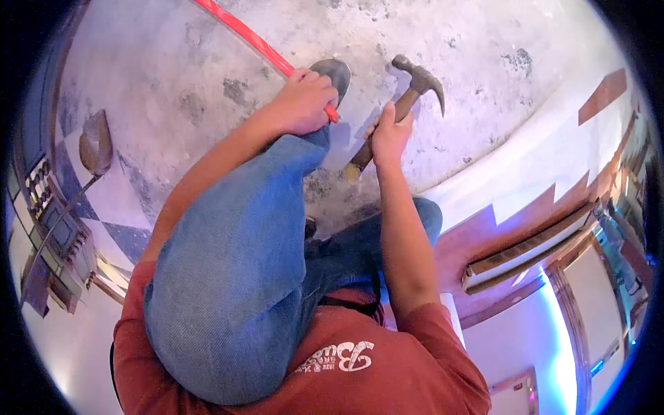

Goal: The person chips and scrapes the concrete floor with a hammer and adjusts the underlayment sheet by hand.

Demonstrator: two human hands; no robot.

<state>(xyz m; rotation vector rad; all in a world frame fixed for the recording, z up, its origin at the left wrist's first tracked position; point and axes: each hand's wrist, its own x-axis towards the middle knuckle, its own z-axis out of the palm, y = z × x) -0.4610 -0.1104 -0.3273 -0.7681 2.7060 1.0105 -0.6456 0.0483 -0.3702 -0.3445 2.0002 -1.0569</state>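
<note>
Your right hand (391, 142) is clamped on the handle of the hammer (408, 97), head angled away from you, claw toward your right. Your left hand (304, 102) is closed round the red bar (252, 40), near its tip, beside your shoe (333, 77). Both tools are over the rough floor (373, 41); contact is hard to judge from above.

Risks: a swing toward the bar's tip could catch your left fingers, knuckles being so near it. Shoe and jeans (228, 263) crowd that spot; a glancing blow could reach them.

Writing: shirt (408, 360) print, inverted, starts "Bu"; remainder unclear. No label readable on either tool.
</note>
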